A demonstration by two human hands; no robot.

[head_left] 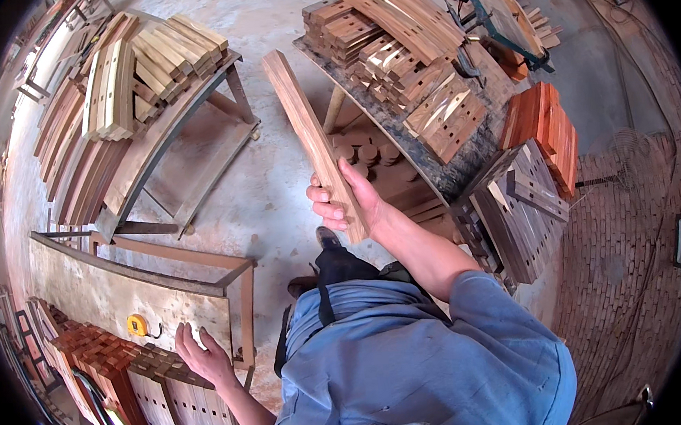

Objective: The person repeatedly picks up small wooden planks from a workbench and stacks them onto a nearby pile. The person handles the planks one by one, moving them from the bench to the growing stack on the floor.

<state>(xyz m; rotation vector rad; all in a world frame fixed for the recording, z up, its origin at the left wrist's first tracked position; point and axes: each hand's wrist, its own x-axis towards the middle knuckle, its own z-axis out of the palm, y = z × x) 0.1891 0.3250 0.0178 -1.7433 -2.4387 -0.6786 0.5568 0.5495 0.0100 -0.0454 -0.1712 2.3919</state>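
My right hand [369,202] is wrapped round the lower end of a long wooden bar [305,124], thumb on one side and fingers on the other. The bar slants up and away to the left, its far end free in the air. Down at the lower left, my left hand [206,358] has its fingers apart and holds nothing. It hovers near the front edge of a worn table [116,279], beside stacked wooden blocks. A yellow tape measure [137,325] with a dark strap lies just left of it.
Light wooden bars with holes [114,86] are piled on the far left table. At the right, a dark-topped table [452,169] carries stacked pieces and clamps. Drilled boards [526,215] and reddish boards [544,131] stand nearby. A curved black handle [101,407] shows lower left.
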